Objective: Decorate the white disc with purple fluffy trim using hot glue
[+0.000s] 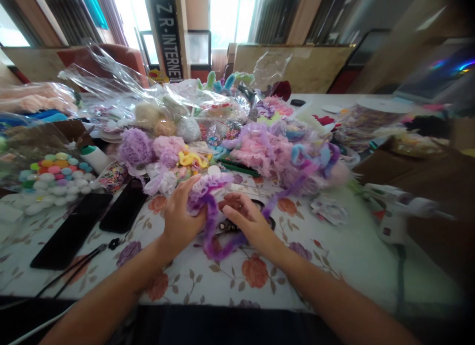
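My left hand (182,211) is closed around a bunch of lilac ruffled trim (218,180). A fuzzy purple-and-magenta strand (211,226) comes out by its thumb, hangs in a loop, then runs behind my right hand and up to the right toward the pile. My right hand (250,219) is close beside the ruffles, with bent fingers slightly apart; no grip on anything shows. Under and behind it lies a dark object with round holes (224,226), mostly hidden, so its kind is unclear.
Craft materials are heaped behind my hands: pink ruffled fabric (260,152), a lilac pom-pom (135,146) and clear plastic bags (122,97). Two black phones (72,231) and coloured pom-pom balls (57,174) lie left. A white glue gun (393,211) stands right, by a brown bag (401,162).
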`<state>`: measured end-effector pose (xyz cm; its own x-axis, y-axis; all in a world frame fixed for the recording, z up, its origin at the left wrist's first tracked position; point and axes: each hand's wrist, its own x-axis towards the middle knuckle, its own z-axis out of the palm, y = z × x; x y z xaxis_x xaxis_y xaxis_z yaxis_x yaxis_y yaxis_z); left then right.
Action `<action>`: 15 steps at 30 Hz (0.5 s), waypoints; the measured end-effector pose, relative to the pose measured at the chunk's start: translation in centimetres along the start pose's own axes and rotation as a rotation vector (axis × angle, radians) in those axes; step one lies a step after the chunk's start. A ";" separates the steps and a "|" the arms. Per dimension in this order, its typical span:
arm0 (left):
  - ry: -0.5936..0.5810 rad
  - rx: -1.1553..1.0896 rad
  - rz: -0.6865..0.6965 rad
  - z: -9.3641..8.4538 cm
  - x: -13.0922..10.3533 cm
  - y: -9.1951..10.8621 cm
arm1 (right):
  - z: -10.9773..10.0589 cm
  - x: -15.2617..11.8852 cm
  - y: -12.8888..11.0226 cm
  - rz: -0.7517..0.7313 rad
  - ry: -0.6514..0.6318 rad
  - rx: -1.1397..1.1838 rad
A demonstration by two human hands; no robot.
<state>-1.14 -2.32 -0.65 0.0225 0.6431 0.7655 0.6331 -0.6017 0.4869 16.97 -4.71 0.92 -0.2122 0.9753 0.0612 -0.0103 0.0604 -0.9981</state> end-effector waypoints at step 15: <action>-0.101 0.231 0.148 -0.4 0.7 -1.1 | -1.7 1.7 -3.0 0.142 -0.036 -0.208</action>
<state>-2.13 -1.36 -0.50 0.1973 0.6077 0.7693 0.7767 -0.5757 0.2556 18.27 -2.87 4.02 -0.2321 0.9691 -0.0839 0.2228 -0.0310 -0.9744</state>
